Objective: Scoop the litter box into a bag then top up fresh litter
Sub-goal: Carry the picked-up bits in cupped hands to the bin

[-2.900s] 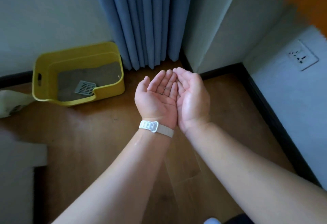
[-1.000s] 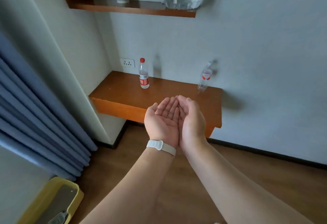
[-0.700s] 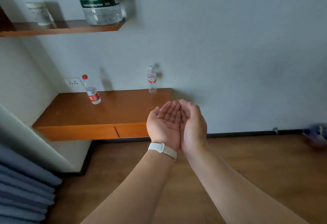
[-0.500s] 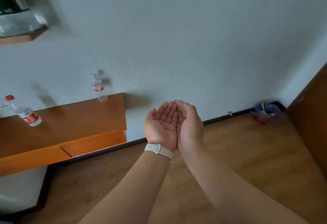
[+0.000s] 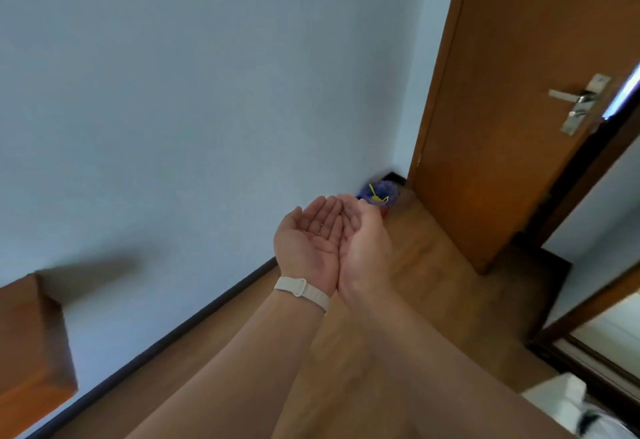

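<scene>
My left hand (image 5: 306, 241), with a white band at the wrist, and my right hand (image 5: 363, 241) are held out in front of me, pressed side by side, palms up and cupped. A few tiny specks lie in the left palm; I cannot tell what they are. Just beyond my fingertips, in the corner of the room, stands a small bin lined with a blue bag (image 5: 379, 192) with yellow ties. The litter box, its scoop and the litter are out of view.
An open brown wooden door (image 5: 512, 109) with a metal handle (image 5: 580, 99) stands on the right. A wooden desk end (image 5: 34, 352) juts out at the lower left. A white object (image 5: 568, 400) lies at the bottom right. The floor is wood.
My view has swung right, from the yellow litter box past the curtain and desk to the door corner. The cupped hands have kept the same pose throughout.
</scene>
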Demonstrator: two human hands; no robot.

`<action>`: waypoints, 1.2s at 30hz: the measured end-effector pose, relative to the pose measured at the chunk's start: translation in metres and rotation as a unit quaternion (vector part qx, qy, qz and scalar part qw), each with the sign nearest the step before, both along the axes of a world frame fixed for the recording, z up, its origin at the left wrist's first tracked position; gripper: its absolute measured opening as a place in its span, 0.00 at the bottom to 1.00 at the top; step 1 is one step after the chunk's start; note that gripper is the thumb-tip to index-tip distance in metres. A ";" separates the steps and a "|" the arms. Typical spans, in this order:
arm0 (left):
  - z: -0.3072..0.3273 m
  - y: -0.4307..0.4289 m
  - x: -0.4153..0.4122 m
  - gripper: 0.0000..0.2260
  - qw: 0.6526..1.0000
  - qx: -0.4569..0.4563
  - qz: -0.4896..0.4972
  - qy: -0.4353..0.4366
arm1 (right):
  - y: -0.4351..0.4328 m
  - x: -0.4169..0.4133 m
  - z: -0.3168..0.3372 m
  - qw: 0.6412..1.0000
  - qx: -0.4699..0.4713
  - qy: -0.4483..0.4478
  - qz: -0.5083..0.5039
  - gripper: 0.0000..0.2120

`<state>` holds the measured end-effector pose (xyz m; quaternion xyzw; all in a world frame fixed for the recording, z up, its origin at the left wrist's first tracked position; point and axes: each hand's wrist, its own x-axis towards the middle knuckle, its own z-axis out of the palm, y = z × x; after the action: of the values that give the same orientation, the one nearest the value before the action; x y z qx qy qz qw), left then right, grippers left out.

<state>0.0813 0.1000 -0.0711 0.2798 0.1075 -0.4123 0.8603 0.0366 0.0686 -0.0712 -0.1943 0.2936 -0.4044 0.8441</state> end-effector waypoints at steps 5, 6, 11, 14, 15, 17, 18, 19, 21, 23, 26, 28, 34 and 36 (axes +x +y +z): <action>-0.017 -0.062 -0.006 0.17 0.998 0.023 -0.060 0.022 | -0.052 -0.012 -0.007 0.998 0.011 0.042 -0.051 0.11; -0.021 -0.073 -0.004 0.17 0.997 0.026 -0.070 0.027 | -0.062 -0.011 -0.010 0.997 0.011 0.054 -0.061 0.11; -0.039 -0.140 0.023 0.17 0.991 0.033 -0.122 0.046 | -0.122 0.016 -0.023 0.990 -0.003 0.100 -0.098 0.13; -0.042 -0.187 0.055 0.17 0.989 0.022 -0.139 0.049 | -0.164 0.048 -0.022 0.988 -0.007 0.097 -0.121 0.13; -0.041 -0.203 0.068 0.17 0.988 0.019 -0.144 0.049 | -0.179 0.061 -0.021 0.987 -0.006 0.095 -0.128 0.13; -0.039 -0.232 0.092 0.17 0.987 0.017 -0.153 0.051 | -0.207 0.085 -0.016 0.986 -0.007 0.101 -0.134 0.13; -0.037 -0.245 0.103 0.17 0.986 0.015 -0.162 0.049 | -0.220 0.096 -0.014 0.985 -0.011 0.106 -0.135 0.13; -0.035 -0.257 0.114 0.17 0.984 0.012 -0.172 0.043 | -0.233 0.106 -0.011 0.984 -0.022 0.111 -0.136 0.12; -0.031 -0.285 0.133 0.17 0.982 -0.004 -0.188 0.034 | -0.258 0.123 -0.008 0.980 -0.051 0.133 -0.142 0.12; -0.027 -0.310 0.145 0.17 0.981 -0.008 -0.194 0.029 | -0.281 0.135 -0.006 0.973 -0.063 0.153 -0.158 0.13; -0.026 -0.340 0.154 0.17 0.974 -0.001 -0.224 0.023 | -0.313 0.145 -0.005 0.973 -0.054 0.145 -0.170 0.13; -0.030 -0.363 0.159 0.17 0.972 0.002 -0.235 0.025 | -0.333 0.150 -0.007 0.972 -0.051 0.146 -0.174 0.14; -0.042 -0.452 0.167 0.18 0.967 0.015 -0.252 0.027 | -0.420 0.156 -0.025 0.967 -0.042 0.149 -0.200 0.15; -0.049 -0.486 0.169 0.18 0.969 0.026 -0.246 0.026 | -0.456 0.159 -0.035 0.969 -0.035 0.152 -0.191 0.15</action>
<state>0.2506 -0.3864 -0.1201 0.3096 0.0684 -0.6155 0.7216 0.1959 -0.3878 -0.1059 -0.2235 0.4356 -0.5343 0.6891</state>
